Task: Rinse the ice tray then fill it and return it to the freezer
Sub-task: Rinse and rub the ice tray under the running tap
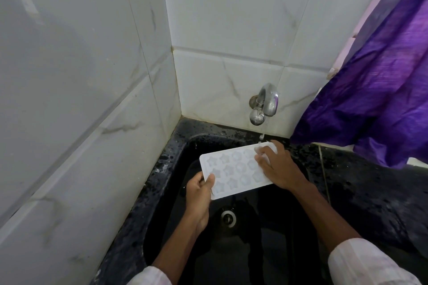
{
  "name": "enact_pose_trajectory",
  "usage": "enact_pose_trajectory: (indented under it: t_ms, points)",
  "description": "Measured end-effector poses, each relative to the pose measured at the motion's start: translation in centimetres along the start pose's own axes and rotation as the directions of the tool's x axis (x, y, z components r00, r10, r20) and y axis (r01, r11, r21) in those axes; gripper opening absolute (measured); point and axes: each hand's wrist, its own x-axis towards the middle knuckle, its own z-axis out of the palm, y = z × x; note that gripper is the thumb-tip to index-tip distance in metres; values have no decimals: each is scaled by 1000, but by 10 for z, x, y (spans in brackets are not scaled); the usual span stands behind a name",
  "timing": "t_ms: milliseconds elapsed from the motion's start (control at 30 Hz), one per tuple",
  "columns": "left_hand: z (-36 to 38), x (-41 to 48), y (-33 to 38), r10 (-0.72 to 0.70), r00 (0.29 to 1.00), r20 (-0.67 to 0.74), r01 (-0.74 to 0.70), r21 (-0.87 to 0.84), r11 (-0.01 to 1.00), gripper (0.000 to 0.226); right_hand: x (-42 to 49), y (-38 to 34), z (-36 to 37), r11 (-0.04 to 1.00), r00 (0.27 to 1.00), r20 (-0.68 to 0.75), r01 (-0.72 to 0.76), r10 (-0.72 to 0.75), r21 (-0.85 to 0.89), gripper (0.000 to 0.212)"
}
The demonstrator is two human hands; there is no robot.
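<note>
A white ice tray [234, 170] with star and round moulds is held level over the black sink [176, 152]. My left hand [200, 190] grips its near left corner, thumb on top. My right hand [275, 166] lies over the tray's far right end with fingers curled onto the moulds. A thin stream of water falls from the chrome tap [265, 104] onto that far right corner, beside my right fingers.
The sink drain [228, 216] lies below the tray. White marble tiles close in on the left and back. A purple curtain [375, 90] hangs at the right over the dark speckled counter [361, 183].
</note>
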Motion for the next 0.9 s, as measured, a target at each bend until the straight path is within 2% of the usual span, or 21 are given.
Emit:
enact_pose_trajectory:
  t_ms: [133,267,400,633,900]
  points:
    - [0,1,1,3,1000,-18,-3,-7,1000,17,0,-1,0,999,1000,31,-3,2,46,44]
    - [-1,5,3,-12,998,-54,10,-42,999,17,1,3,2,987,998,-35,52,-47,153,36]
    - [1,10,6,-36,996,-84,29,-88,996,16,1,-1,-1,991,998,-55,36,-29,126,30]
    - [4,12,10,-19,997,-78,10,-113,994,16,1,-9,-5,998,998,62,13,-17,56,46]
    - [3,11,8,0,997,-72,-6,-84,996,14,4,-10,-5,1000,999,53,-8,7,1,48]
